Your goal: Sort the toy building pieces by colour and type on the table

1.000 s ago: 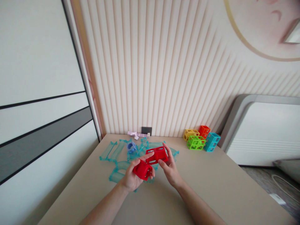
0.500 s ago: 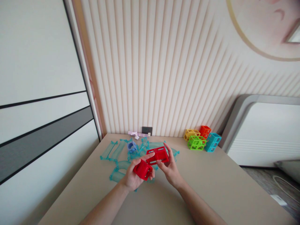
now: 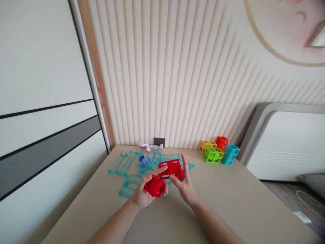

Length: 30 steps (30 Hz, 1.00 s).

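Observation:
My left hand [image 3: 143, 192] is wrapped round a red cube block [image 3: 154, 186], with its index finger reaching over to touch a longer red openwork block [image 3: 175, 168]. My right hand [image 3: 186, 184] holds that longer block by its right end, the thumb at the near edge and the index finger pointing up away from it. Both red blocks are raised over the table and tilted. Beneath and behind them lie translucent teal track pieces [image 3: 129, 192], partly hidden by the hands. Among these sits a small blue ring-shaped piece [image 3: 143, 159].
Yellow [image 3: 203, 146], green [image 3: 212, 155], orange-red [image 3: 222, 142] and blue [image 3: 231, 154] openwork blocks stand at the table's back right. Pale purple pieces [image 3: 152, 146] lie by the wall near a black socket [image 3: 159, 142]. A white cabinet [image 3: 50, 162] flanks the left side.
My right index finger has lifted off the longer red block and straightened upward. The cube in my left hand has turned and dropped very slightly.

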Each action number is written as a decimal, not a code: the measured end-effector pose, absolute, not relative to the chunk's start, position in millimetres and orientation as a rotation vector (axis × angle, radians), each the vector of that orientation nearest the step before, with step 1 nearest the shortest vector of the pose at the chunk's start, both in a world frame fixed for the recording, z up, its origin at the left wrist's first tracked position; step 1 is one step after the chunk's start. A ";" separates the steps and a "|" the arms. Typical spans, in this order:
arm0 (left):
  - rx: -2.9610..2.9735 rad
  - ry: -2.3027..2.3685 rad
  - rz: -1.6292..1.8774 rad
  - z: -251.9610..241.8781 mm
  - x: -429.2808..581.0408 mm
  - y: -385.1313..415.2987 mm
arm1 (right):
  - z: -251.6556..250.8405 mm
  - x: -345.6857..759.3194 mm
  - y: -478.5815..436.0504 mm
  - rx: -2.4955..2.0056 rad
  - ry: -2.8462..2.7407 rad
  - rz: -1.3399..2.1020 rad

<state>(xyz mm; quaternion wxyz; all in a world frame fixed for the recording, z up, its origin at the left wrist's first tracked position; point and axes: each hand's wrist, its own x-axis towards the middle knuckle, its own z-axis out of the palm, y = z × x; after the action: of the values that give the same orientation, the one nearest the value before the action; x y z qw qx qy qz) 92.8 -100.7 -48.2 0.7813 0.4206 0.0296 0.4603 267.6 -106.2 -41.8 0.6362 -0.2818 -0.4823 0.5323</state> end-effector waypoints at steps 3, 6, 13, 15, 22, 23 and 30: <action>0.900 0.101 0.997 -45.7 92.1 -100.5 | -49.0 263.2 -101.0 -0.662 -1.055 1.194; 0.902 0.126 0.988 -41.7 92.2 -101.0 | -55.4 261.3 -95.2 -0.736 -1.038 1.102; 0.762 0.258 1.141 -36.6 95.1 -98.3 | -47.4 272.4 -84.7 -0.862 -0.988 0.816; 0.726 0.309 1.189 -39.1 95.3 -94.3 | -46.8 277.1 -81.8 -0.878 -0.927 0.775; 0.685 0.453 1.236 -38.6 97.4 -90.3 | -63.3 281.7 -74.9 -0.840 -0.787 0.853; 0.686 0.466 1.226 -37.2 97.8 -90.9 | -65.1 281.3 -74.4 -0.830 -0.781 0.862; 0.701 0.528 1.170 -33.7 98.8 -90.7 | -65.7 279.2 -74.8 -0.782 -0.805 0.910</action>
<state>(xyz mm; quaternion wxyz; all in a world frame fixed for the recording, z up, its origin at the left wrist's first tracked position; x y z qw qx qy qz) 98.8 -90.7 -33.7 0.7444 0.3201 0.2412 0.5340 279.2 -74.8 -65.7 0.7501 -0.3577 -0.3686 0.4165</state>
